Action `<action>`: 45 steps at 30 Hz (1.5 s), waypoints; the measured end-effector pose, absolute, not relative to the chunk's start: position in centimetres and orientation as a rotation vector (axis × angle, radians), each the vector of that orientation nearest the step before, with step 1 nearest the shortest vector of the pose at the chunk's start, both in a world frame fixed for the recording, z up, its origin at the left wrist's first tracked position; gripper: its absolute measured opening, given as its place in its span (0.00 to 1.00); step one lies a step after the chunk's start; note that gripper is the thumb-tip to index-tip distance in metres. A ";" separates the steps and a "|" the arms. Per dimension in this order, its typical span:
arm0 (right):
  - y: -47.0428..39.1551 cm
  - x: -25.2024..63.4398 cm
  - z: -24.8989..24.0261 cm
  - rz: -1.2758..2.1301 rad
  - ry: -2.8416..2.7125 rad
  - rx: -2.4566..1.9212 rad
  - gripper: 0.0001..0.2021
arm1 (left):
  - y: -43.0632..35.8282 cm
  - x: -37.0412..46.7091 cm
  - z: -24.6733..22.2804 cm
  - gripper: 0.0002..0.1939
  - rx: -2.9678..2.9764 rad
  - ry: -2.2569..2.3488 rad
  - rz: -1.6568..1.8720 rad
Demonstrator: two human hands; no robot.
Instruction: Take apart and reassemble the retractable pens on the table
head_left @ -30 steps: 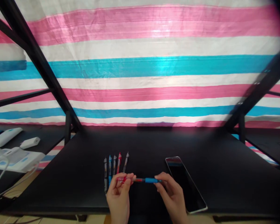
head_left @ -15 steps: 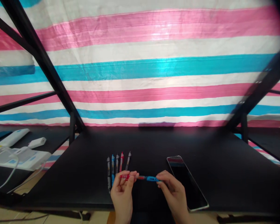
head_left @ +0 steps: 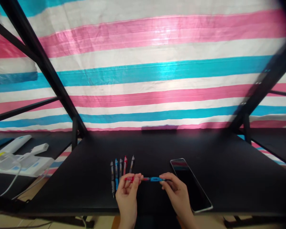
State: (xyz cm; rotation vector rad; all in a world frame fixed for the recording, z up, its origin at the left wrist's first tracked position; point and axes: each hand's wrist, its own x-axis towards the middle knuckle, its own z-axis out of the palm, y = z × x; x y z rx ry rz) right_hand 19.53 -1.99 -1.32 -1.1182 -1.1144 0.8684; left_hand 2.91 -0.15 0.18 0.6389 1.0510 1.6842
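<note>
A pen [head_left: 154, 179] with a red end and a blue grip lies level between my hands, just above the black tabletop [head_left: 152, 149]. My left hand [head_left: 128, 198] has its thumb and fingers closed on the red end. At the blue end, my right hand [head_left: 177, 192] pinches the pen between thumb and fingertips. Beyond my left hand several pens lie side by side, among them a grey pen [head_left: 112, 179], a blue pen [head_left: 116, 171], a red pen [head_left: 125, 163] and a clear grey-tipped pen [head_left: 132, 163]. My left hand hides the lower ends of some.
A phone [head_left: 192, 186] with a dark screen lies right of my right hand. White chargers and cables [head_left: 30, 165] sit on a surface at the left. Black frame bars [head_left: 50, 73] slant up on both sides, before a striped sheet [head_left: 157, 70].
The pen has turned to lie more nearly level, its blue end slightly higher. Both hands keep their hold; the view has shifted a little.
</note>
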 end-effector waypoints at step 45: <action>-2.3 19.4 -0.8 0.735 -1.418 -1.189 0.09 | -0.2 2.9 0.7 0.23 0.627 1.067 1.632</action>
